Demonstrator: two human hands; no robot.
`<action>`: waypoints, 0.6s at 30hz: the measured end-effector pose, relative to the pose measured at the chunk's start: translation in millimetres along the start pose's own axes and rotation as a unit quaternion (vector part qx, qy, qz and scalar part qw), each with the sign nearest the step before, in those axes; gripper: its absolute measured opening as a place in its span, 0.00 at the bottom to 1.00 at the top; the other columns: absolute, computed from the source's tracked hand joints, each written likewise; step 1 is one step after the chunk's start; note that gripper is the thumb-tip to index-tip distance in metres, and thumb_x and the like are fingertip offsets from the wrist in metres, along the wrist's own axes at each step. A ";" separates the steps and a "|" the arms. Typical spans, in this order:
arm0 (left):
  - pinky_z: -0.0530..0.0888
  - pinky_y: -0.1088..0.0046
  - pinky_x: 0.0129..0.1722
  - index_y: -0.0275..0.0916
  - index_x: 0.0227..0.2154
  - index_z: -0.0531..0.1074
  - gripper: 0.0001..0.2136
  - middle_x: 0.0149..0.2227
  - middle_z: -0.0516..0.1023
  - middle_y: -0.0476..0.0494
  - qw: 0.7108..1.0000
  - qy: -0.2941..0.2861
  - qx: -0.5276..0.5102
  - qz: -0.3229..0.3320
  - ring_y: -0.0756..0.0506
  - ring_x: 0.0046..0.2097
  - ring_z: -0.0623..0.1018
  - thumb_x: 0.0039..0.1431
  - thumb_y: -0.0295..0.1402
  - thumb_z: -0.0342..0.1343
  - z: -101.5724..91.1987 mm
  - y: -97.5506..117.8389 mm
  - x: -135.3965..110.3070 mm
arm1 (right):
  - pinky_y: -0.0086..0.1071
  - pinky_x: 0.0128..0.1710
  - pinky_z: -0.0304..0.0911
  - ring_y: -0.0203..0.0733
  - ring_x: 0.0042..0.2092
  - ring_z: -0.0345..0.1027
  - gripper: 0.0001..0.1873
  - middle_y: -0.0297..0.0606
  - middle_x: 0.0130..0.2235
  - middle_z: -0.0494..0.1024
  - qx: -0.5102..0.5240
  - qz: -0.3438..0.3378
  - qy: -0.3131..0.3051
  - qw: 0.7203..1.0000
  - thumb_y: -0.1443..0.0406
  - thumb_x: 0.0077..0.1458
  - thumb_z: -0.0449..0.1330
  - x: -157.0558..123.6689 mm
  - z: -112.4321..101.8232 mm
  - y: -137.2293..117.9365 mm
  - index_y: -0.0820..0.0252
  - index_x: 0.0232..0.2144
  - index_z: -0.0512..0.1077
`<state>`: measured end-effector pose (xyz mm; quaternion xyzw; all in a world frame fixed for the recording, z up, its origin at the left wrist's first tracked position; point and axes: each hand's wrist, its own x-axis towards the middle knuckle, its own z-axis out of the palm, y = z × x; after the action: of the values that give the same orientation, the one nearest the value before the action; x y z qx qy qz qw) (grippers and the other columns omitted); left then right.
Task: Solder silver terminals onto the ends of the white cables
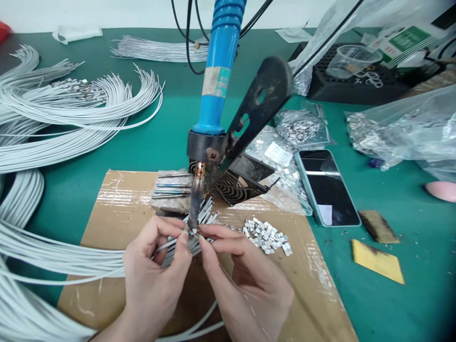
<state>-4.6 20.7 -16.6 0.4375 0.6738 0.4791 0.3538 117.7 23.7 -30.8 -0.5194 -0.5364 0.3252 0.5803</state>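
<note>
A blue-handled soldering iron [221,61], clamped in a black metal stand [261,104], points tip down between my hands. My left hand [156,266] is closed in a pinch on the end of a white cable [162,247], right beside the iron's tip. From the other side, my right hand [245,280] is closed with thumb and forefinger pinched at the tip, and a thin strand that looks like solder wire [225,271] runs along it. A tiny metal piece [194,231] shows between the fingertips. Under the hands lies a bunch of cable ends [206,213].
Loose metal terminals [267,236] lie on the cardboard [117,199], right of my hands. Bundles of white cables [64,147] cover the left. A phone [329,187], bags of metal parts [299,128], a yellow sponge [377,261] and a black tray [349,90] are at the right.
</note>
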 end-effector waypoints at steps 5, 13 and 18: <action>0.74 0.85 0.24 0.41 0.25 0.76 0.08 0.31 0.84 0.49 1.000 -0.007 -0.003 0.015 0.52 0.27 0.80 0.59 0.28 0.64 -1.7 0.4 3.2 | 0.28 0.42 0.77 0.39 0.42 0.84 0.11 0.33 0.40 0.88 0.006 -0.004 -0.001 1.000 0.75 0.58 0.67 0.2 -0.6 0.8 0.54 0.30 0.77; 0.74 0.88 0.25 0.42 0.25 0.76 0.08 0.31 0.83 0.51 1.000 -0.006 -0.002 0.023 0.54 0.27 0.80 0.60 0.28 0.64 -0.8 2.6 4.7 | 0.28 0.40 0.78 0.39 0.39 0.84 0.11 0.34 0.39 0.88 0.011 -0.018 0.006 1.000 0.76 0.58 0.67 0.9 0.6 2.3 0.55 0.31 0.78; 0.76 0.90 0.28 0.42 0.25 0.76 0.08 0.30 0.83 0.53 0.999 -0.025 -0.012 0.036 0.54 0.29 0.82 0.60 0.25 0.63 -2.3 3.9 5.7 | 0.27 0.41 0.78 0.37 0.40 0.84 0.11 0.34 0.40 0.88 0.011 -0.020 0.002 1.000 0.76 0.58 0.67 0.6 0.4 2.8 0.55 0.31 0.78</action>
<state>-7.8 25.9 -12.5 0.4687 0.6429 0.4887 0.3580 117.9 25.0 -33.4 -0.5025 -0.5419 0.3184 0.5937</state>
